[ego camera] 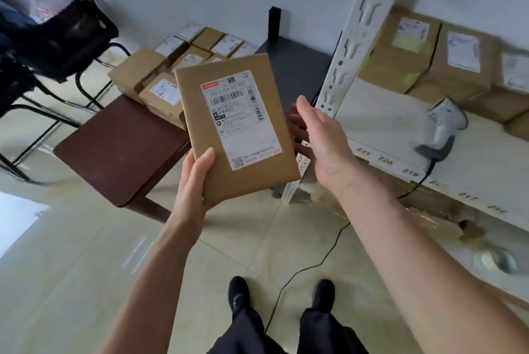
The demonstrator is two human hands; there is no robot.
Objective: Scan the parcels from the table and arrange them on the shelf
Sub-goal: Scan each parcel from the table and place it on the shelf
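Left hand (194,181) held the flat cardboard parcel (237,127) at its lower left corner, thumb laid over the front face and fingers curled behind it. This parcel was raised at the centre of the frame, tilted slightly, with its white shipping label (240,118) and barcodes facing the camera. Right hand (320,141) was spread with straight fingers just beside the parcel's right edge; whether it touched that edge could not be determined, and it carried nothing.

Behind the parcel, toward the upper centre of the frame, more labelled cardboard parcels (171,67) lay grouped on the dark brown counter (120,147). A black surface (297,73) stood to the right of them, against the wall.

At the right of the frame, the white metal shelf (400,130) carried a row of brown cartons (423,58) along its back. A white and grey handheld barcode scanner (442,130) lay on the shelf board in front of them, and its black cable (315,262) ran over the shelf edge onto the tiled floor (86,267). Printed numbers 221, 220 and 219 marked the shelf's front edge.

A black chair (57,47) occupied the upper left of the frame. Two black shoes (239,293) appeared at the bottom centre.
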